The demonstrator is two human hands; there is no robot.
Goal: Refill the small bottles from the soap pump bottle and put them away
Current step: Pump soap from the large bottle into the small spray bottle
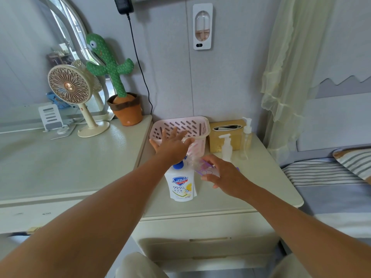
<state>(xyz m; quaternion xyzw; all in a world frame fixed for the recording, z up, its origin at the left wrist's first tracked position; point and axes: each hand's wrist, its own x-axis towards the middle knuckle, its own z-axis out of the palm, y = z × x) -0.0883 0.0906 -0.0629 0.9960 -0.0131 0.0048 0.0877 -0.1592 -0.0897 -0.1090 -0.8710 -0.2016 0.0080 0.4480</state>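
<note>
We are holding our left hand (172,145) wide, fingers straight and gripping nothing. The soap bottle (182,183) is standing just below its wrist and the basket (180,125) is at the fingertips. Our right hand (224,175) is curving loosely over a pouch (200,166); we cannot tell whether it is gripping. The white bottle (226,147) and clear bottle (246,137) are standing just past those fingers.

the basket (180,119) is pink. in front of it the soap bottle (181,185) is white with a blue cap. left of the basket, a green cactus toy (109,63) has white dots.
</note>
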